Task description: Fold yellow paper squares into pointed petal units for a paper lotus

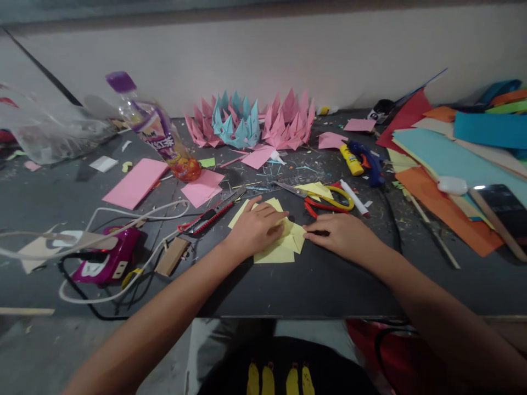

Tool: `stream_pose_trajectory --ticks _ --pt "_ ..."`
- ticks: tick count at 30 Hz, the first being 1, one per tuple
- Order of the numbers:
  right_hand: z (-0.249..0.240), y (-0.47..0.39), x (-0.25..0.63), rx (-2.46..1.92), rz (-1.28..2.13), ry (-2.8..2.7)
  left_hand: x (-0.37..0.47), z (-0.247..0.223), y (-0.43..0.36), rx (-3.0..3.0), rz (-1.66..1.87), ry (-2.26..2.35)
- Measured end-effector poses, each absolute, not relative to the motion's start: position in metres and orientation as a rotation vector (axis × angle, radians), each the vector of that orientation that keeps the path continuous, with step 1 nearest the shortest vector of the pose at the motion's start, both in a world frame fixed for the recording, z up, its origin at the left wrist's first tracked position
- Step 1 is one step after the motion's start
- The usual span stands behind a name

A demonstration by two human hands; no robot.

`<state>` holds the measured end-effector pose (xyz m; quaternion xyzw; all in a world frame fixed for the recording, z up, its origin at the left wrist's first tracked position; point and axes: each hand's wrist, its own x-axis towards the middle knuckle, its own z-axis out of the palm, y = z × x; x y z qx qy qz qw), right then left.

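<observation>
Yellow paper (274, 256) lies at the front middle of the table, one piece folded over flat sheets. My left hand (259, 227) rests on it, fingers curled and pressing the folded piece down; the palm hides part of the folds. At the paper's right corner, my right hand (335, 233) pinches the edge between thumb and fingertips. Just behind the hands lie scissors (329, 203) with red and yellow handles, a scrap of yellow paper between them. To the left of the paper is a red and black box cutter (212, 211).
Pink and blue folded-paper crowns (236, 123) stand along the wall. A drink bottle (156, 129) leans at left, near a magenta power strip (109, 255) with looping cables. Right of the scissors are a marker (354, 197), a blue glue gun (373, 164), coloured paper (448, 211) and a phone (504, 211).
</observation>
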<state>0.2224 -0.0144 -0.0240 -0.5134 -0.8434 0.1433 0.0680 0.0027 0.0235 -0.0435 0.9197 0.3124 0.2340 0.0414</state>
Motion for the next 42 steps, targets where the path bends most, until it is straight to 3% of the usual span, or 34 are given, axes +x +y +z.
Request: stream_pose_trajectory --ticks 16,28,42 --pt "-0.027 -0.016 0.207 -1.327 0.541 -2.474 0.005 -0.042 0.028 2.635 0.613 0.843" --pt "-0.017 -0.018 0.200 -1.349 0.770 -2.057 0.008 -0.025 0.014 2.181 0.813 0.837" --pt "-0.017 -0.024 0.195 -1.099 0.300 -2.068 0.009 -0.017 0.009 2.183 0.917 0.898"
